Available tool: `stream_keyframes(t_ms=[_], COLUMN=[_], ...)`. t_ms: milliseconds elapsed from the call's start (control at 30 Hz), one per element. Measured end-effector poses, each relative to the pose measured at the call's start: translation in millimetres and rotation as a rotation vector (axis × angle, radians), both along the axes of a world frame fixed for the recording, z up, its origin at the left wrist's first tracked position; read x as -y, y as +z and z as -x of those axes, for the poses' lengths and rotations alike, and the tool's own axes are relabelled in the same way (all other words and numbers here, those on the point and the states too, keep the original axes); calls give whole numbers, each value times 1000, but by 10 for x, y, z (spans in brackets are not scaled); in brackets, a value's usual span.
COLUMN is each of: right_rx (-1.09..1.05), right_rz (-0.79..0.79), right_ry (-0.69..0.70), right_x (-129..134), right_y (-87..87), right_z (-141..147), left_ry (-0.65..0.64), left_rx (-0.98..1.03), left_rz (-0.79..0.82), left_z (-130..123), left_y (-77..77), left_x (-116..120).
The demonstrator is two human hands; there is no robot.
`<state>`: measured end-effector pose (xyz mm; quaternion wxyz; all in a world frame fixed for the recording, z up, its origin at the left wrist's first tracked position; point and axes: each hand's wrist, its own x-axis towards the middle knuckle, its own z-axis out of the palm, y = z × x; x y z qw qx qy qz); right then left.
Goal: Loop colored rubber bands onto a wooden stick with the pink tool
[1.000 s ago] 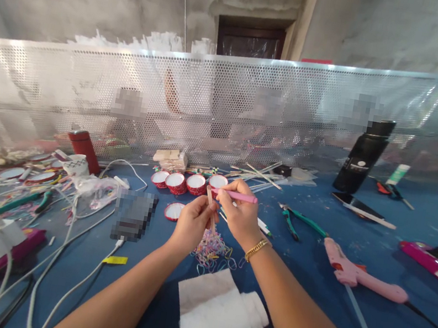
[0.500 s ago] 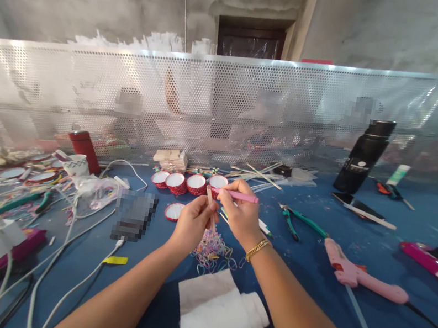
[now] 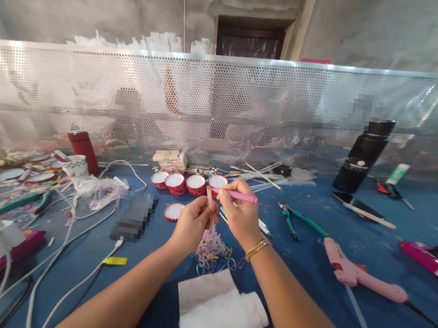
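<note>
My left hand [image 3: 193, 222] is closed around a flat wooden stick [image 3: 209, 196], which stands nearly upright with its top end above the fingers. In my right hand [image 3: 241, 212] is a pink pen [image 3: 242, 196], held level, its left end close to the stick; I cannot tell whether they touch. Below both hands lies a loose pile of small coloured rubber bands [image 3: 209, 251]. Just beyond the hands stand several red round tins with white tops [image 3: 196, 184], and a single one [image 3: 173, 211] sits nearer, left of my left hand.
Green-handled pliers [image 3: 291, 221] and a pink glue gun [image 3: 360, 274] lie to the right, a black bottle [image 3: 363, 157] behind them. A folded white cloth [image 3: 219, 315] lies at the front edge. Phone [image 3: 133, 216], white cables and a power strip crowd the left. A perforated metal panel [image 3: 229, 104] bounds the back.
</note>
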<state>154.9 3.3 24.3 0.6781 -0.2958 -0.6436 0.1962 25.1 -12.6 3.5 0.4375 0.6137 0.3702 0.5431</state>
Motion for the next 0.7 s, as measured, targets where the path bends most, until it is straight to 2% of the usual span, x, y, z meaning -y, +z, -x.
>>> stream_keyframes(t_ms=[400, 700], right_rx=[1, -3], right_rz=[9, -14], right_ry=[23, -14], right_x=[0, -13], right_y=[-15, -10], right_z=[-2, -21], left_ry=[2, 6], left_rx=[15, 4], left_rz=[1, -12], left_z=[-10, -2], left_y=[28, 15], left_x=[23, 19])
